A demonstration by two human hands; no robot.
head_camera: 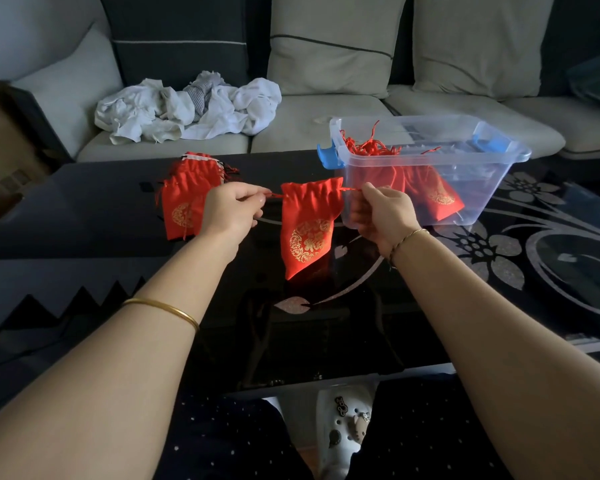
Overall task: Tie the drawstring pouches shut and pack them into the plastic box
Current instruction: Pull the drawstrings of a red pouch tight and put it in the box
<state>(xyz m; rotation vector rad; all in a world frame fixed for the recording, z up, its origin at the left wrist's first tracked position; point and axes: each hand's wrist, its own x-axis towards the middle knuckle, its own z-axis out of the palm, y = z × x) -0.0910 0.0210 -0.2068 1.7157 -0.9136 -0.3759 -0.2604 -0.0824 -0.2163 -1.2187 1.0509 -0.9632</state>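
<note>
A red drawstring pouch [305,226] with a gold round emblem hangs above the black table, its mouth gathered. My left hand [232,209] pinches the drawstring at the pouch's left side. My right hand [381,213] pinches the drawstring at its right side. Both strings run taut and level. A pile of red pouches [184,195] lies on the table behind my left hand. The clear plastic box [465,168] with blue latches stands behind my right hand and holds several red pouches [433,192].
The glossy black table [551,244] has a silver flower pattern on its right part. Beyond it stands a grey sofa [326,129] with crumpled white cloth [187,109] on the seat. My knees and a white slipper [347,424] show below the table's near edge.
</note>
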